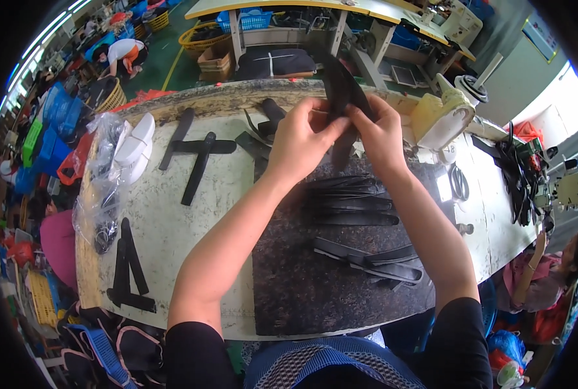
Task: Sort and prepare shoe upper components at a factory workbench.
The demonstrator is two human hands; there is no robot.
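Above the far part of the dark board [315, 305], both my hands hold black strips [342, 81], raised and blurred by motion. My left hand [305, 136] pinches them between thumb and fingers. My right hand [381, 133] grips them from the other side, its thumb close to the left one. How many strips I hold cannot be made out. Below my hands lies a row of stacked black strips [357, 212]. Nearer to me, several looser strips [366, 260] lie crossed. More black strips lie on the white tabletop to the left, some crossed [201, 155], others in an angled group [130, 272].
A clear plastic bag [97, 188] and white moulded pieces [134, 149] line the left edge. At the far right stand a yellowed plastic container [441, 117] and a black cord coil [458, 183]. Black straps [519, 181] hang farther right, near a seated person [542, 279].
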